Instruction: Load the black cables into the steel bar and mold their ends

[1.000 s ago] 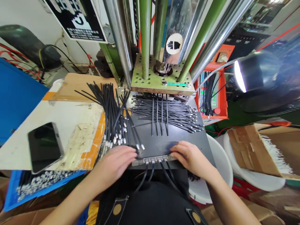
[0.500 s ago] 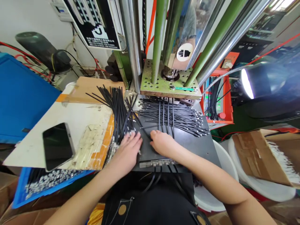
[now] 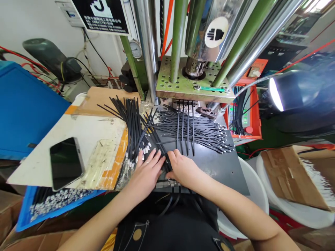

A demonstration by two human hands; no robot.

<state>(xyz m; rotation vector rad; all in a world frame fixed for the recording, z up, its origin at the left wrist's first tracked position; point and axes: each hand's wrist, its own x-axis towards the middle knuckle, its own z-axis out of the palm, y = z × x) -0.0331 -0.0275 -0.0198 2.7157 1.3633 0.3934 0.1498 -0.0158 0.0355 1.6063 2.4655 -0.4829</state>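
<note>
My left hand (image 3: 146, 170) lies flat with fingers spread on the near ends of a pile of black cables with white tips (image 3: 133, 125). My right hand (image 3: 182, 167) rests beside it on the dark metal plate (image 3: 214, 164), fingers curled over cable ends next to the left fingers; whether it grips one is hidden. Under both hands sits a metal fixture strip (image 3: 167, 183) with cables hanging off the front edge. A second pile of black cables (image 3: 199, 130) lies farther back, and several straight cables (image 3: 185, 129) run into the press.
A press with steel and green columns (image 3: 180, 38) on a green perforated plate (image 3: 193, 85) stands behind. A phone (image 3: 66, 162) lies on a worn board at left. A blue tray (image 3: 39, 205), a white bucket (image 3: 251, 195), a cardboard box (image 3: 293, 174) and a lit lamp (image 3: 277, 92) surround me.
Both hands left the fixture strip, reached toward the cable piles, then drew together at the plate's centre. The view has tilted slightly.
</note>
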